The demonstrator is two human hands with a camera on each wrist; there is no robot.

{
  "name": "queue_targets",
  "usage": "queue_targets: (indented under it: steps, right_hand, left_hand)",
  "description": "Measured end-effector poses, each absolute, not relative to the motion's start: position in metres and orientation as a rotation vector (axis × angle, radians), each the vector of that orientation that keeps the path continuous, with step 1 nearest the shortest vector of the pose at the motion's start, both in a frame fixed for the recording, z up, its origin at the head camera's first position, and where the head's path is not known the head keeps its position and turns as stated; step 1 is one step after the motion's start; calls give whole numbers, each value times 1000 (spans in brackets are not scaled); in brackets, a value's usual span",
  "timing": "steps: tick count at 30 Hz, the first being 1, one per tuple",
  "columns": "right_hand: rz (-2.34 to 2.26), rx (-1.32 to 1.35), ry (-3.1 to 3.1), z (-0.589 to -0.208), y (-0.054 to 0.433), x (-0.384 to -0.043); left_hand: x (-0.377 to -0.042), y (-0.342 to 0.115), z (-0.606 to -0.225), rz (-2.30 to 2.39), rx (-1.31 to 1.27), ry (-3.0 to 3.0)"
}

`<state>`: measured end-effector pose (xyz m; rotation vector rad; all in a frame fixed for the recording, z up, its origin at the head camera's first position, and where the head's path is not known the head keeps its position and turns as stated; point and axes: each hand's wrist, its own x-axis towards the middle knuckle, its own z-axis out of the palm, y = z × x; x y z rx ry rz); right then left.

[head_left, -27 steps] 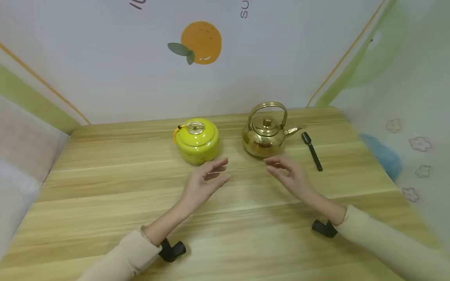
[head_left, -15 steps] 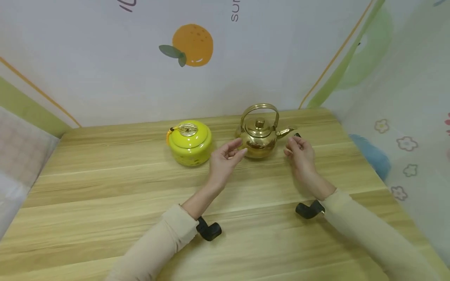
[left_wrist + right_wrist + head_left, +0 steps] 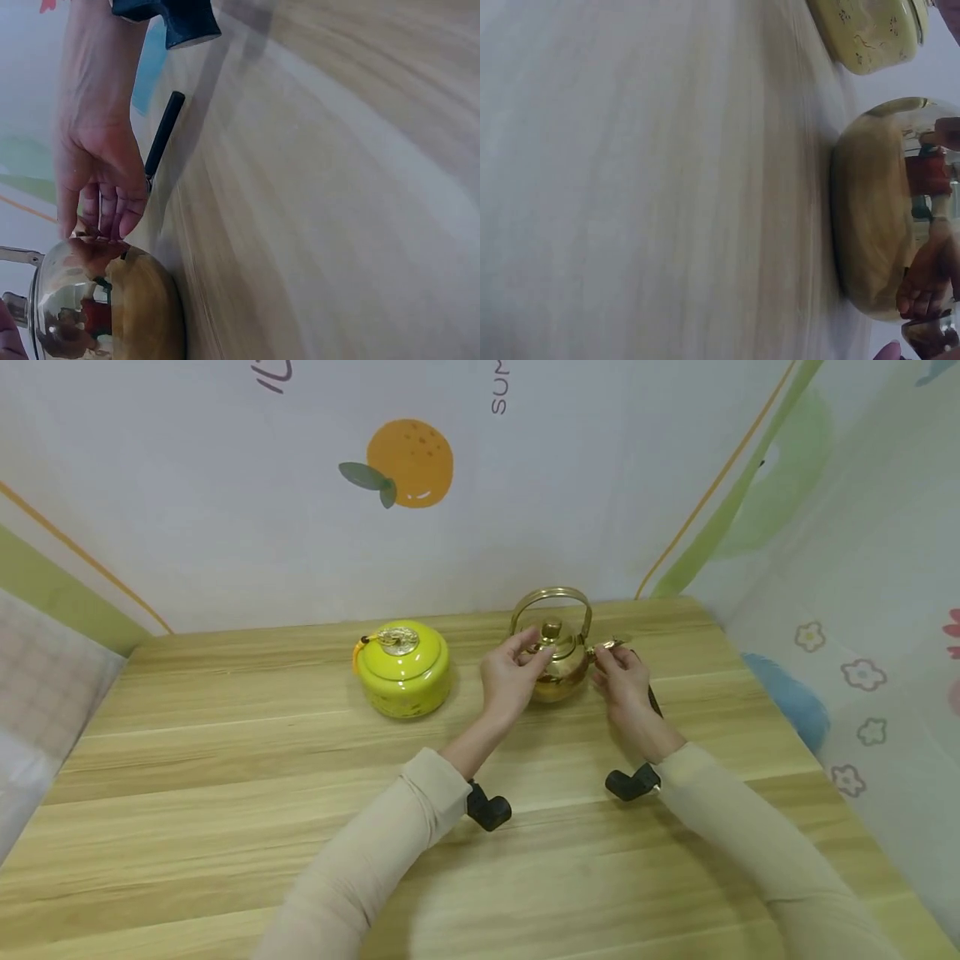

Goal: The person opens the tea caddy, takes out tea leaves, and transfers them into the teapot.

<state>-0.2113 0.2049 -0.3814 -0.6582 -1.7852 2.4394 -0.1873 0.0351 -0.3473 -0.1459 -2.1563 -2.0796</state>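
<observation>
A shiny brass teapot (image 3: pixel 566 685) with an upright arched handle and a knobbed lid stands on the table. My left hand (image 3: pixel 510 681) is at its left front, thumb and fingers spread apart near the lid; whether they touch is unclear. At the spout, the thumb and fingers of my right hand (image 3: pixel 626 689) lie around it, and the left wrist view shows that hand (image 3: pixel 105 161) coming down on the spout side of the teapot (image 3: pixel 142 307). The right wrist view has the rounded teapot body (image 3: pixel 870 217) at its right edge.
A yellow lidded jar (image 3: pixel 405 681) with an orange tassel stands left of the teapot. A black spoon (image 3: pixel 655 700) lies behind the right hand, partly hidden; its handle (image 3: pixel 165 131) shows in the left wrist view. A printed wall sheet (image 3: pixel 262 543) rises behind the wooden table (image 3: pixel 225 760).
Both hands have moved toward the teapot, the left one rightward from in front of the jar to the lid area, the right one to the spout. The spoon is now partly covered.
</observation>
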Motion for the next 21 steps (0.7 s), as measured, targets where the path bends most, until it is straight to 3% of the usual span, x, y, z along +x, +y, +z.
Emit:
queue_targets:
  steps: [21]
  right_hand:
    - [2447,-597,-1738,-387,202,-216]
  left_hand:
    - [-207,55,-342,-1990,-61,-2244]
